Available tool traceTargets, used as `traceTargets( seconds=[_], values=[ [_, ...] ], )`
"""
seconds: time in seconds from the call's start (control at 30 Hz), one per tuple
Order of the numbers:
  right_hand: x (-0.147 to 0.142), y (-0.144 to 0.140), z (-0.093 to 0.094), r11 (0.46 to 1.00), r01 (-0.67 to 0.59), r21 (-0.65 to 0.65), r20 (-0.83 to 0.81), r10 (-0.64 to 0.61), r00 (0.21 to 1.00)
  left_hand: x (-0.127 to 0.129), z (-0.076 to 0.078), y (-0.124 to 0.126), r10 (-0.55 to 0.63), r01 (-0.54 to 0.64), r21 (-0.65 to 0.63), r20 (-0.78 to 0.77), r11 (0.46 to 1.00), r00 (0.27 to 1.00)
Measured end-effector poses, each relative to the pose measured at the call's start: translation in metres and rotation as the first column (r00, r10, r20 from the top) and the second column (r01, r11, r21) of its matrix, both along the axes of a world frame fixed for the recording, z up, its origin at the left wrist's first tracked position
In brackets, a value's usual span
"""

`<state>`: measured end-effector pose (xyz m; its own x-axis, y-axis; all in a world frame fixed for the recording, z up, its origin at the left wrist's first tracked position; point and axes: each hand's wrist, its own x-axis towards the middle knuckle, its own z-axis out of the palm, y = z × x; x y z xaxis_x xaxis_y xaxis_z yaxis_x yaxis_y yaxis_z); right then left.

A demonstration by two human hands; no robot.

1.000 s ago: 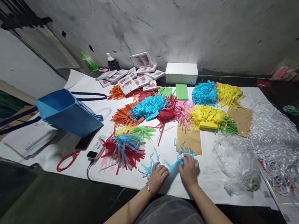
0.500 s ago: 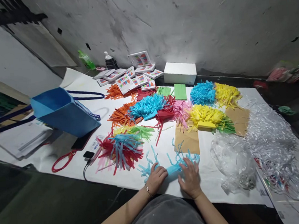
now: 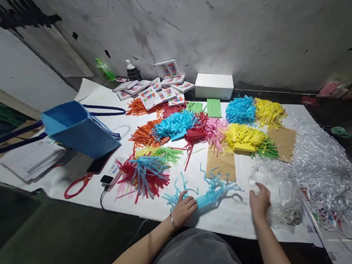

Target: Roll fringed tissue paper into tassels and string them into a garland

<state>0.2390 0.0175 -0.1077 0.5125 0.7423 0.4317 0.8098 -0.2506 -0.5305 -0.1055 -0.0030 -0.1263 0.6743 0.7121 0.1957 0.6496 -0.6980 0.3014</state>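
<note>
Where the white-covered counter [image 3: 228, 221] runs nearest you, the light-blue tissue fringe [image 3: 206, 199] lies with strands splayed at both ends of a plain band; you seem to be at the step of arranging it, and the next move likely calls for a steady hold on that band. At the left side of the clear plastic bag [image 3: 281, 189], your right hand [image 3: 260, 202] is half-curled, apart from the fringe, its grip unclear, while your left hand [image 3: 184, 211] bends over the fringe's left part, pressing or pinching: I cannot tell which of the 2.
</note>
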Motion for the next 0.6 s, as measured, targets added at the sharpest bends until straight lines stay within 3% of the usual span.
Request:
traceTargets(
  seconds=[0.07, 0.1, 0.13, 0.17, 0.2, 0.23, 0.27, 0.3, 0.37, 0.43, 0.5, 0.6],
  values=[
    [0.005, -0.011, 0.008, 0.998, -0.025, 0.065, 0.048, 0.022, 0.999, 0.000, -0.005, -0.002, -0.017, 0.017, 0.012, -0.012, 1.000, 1.000],
    [-0.003, -0.016, 0.012, 0.986, -0.147, 0.079, 0.090, 0.140, 0.986, 0.000, -0.007, -0.003, -0.020, 0.020, 0.018, -0.014, 1.000, 1.000],
    [-0.016, -0.021, 0.014, 0.939, -0.339, 0.061, 0.144, 0.328, 0.934, 0.000, -0.009, -0.004, -0.018, 0.018, 0.024, -0.012, 1.000, 1.000],
    [-0.034, -0.026, 0.015, 0.824, -0.566, 0.001, 0.183, 0.557, 0.810, 0.000, -0.011, -0.005, -0.014, 0.014, 0.030, -0.006, 0.999, 1.000],
    [-0.054, -0.029, 0.013, 0.654, -0.751, -0.090, 0.191, 0.752, 0.631, 0.000, -0.012, -0.006, -0.010, 0.010, 0.034, -0.002, 0.999, 1.000],
    [-0.075, -0.031, 0.008, 0.479, -0.856, -0.192, 0.179, 0.875, 0.450, 0.000, -0.013, -0.007, -0.008, 0.008, 0.036, 0.003, 0.999, 1.000],
    [-0.095, -0.032, 0.002, 0.381, -0.897, -0.223, 0.177, 0.921, 0.347, 0.000, -0.013, -0.007, -0.006, 0.006, 0.033, 0.004, 0.999, 1.000],
    [-0.111, -0.031, -0.006, 0.334, -0.919, -0.208, 0.194, 0.935, 0.296, 0.000, -0.013, -0.008, -0.003, 0.003, 0.023, 0.003, 1.000, 1.000],
    [-0.131, -0.029, -0.021, 0.320, -0.933, -0.164, 0.221, 0.934, 0.281, -0.001, -0.013, -0.011, 0.020, -0.020, -0.005, 0.001, 1.000, 1.000],
    [-0.135, -0.027, -0.031, 0.348, -0.925, -0.150, 0.210, 0.926, 0.314, -0.001, -0.012, -0.014, 0.085, -0.085, -0.034, 0.007, 0.996, 0.996],
    [-0.133, -0.027, -0.033, 0.392, -0.904, -0.169, 0.172, 0.915, 0.364, 0.000, -0.010, -0.017, 0.189, -0.188, -0.054, 0.020, 0.981, 0.982],
    [-0.132, -0.029, -0.027, 0.502, -0.840, -0.204, 0.120, 0.865, 0.488, 0.003, -0.003, -0.019, 0.328, -0.325, -0.077, 0.024, 0.943, 0.944]
  ],
)
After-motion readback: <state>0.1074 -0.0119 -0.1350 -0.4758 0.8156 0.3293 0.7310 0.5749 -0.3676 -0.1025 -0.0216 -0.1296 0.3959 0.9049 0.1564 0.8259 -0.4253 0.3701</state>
